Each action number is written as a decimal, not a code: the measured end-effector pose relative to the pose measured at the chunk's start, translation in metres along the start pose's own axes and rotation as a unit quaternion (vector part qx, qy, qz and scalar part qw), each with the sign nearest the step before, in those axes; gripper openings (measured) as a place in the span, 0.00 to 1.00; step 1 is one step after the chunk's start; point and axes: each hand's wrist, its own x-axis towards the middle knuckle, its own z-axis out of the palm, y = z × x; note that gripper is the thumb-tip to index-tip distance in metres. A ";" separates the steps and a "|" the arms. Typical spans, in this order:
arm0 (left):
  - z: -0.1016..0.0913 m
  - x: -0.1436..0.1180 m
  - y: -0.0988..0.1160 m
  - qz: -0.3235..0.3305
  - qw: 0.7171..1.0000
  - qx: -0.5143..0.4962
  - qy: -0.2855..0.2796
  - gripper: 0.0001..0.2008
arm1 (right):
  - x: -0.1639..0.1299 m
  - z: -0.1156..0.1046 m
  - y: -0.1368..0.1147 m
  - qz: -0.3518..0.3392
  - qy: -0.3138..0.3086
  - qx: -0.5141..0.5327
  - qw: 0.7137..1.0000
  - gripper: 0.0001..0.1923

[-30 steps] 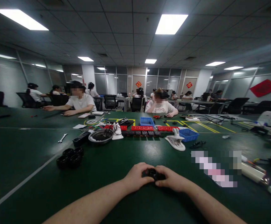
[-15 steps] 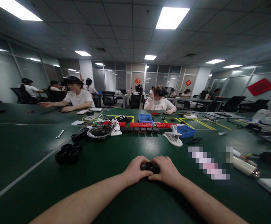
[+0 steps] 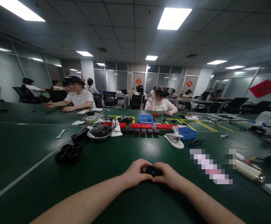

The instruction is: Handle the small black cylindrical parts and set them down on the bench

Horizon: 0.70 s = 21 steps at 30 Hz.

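A small glossy black part [image 3: 151,170] with a round opening facing up sits between my two hands, low over the green tabletop. My left hand [image 3: 137,171] grips it from the left, thumb in front and fingers curled behind. From the right, my right hand [image 3: 167,174] closes on the same part, its thumb near the left thumb. The fingers hide much of its sides, and I cannot tell whether it touches the table. Further left stand several black ring-shaped parts [image 3: 68,153] in a cluster, hollow on top.
Beyond my hands are a white clip stand [image 3: 174,137], a blue bin [image 3: 187,133], red strips [image 3: 141,125] and a round black dish [image 3: 100,132]. A wrench [image 3: 61,134] lies left. A pale cylinder [image 3: 249,171] lies right. Two people [image 3: 160,104] sit across the table.
The black part has been turned between my hands, so its round opening shows more plainly. My right hand has shifted slightly right and down; both hands stay on the part.
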 end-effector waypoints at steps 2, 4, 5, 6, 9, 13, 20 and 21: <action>0.002 0.000 -0.001 -0.017 1.000 0.004 0.020 0.16 | 0.000 0.005 -0.005 0.010 0.025 -0.051 0.998 0.13; 0.004 0.000 -0.001 -0.036 0.999 0.011 0.039 0.16 | 0.000 0.009 -0.012 0.020 0.056 -0.117 0.991 0.16; 0.005 0.000 -0.001 -0.044 0.998 0.015 0.045 0.16 | -0.001 0.010 -0.014 0.025 0.071 -0.149 0.986 0.17; 0.005 0.000 -0.001 -0.049 0.998 0.017 0.047 0.16 | -0.002 0.010 -0.017 0.026 0.083 -0.175 0.981 0.18; 0.005 -0.002 0.001 -0.041 0.998 0.017 0.042 0.14 | -0.004 0.008 -0.019 0.018 0.081 -0.161 0.983 0.21; 0.000 -0.004 0.006 -0.016 0.999 0.026 0.018 0.20 | -0.005 0.003 -0.010 -0.043 0.023 0.027 0.998 0.20; -0.008 -0.002 0.010 0.015 0.997 0.069 -0.020 0.18 | -0.002 0.001 0.000 0.007 -0.011 0.097 0.995 0.10; -0.007 -0.002 0.010 0.012 0.997 0.066 -0.022 0.18 | -0.001 0.001 -0.001 0.017 -0.007 0.090 0.996 0.10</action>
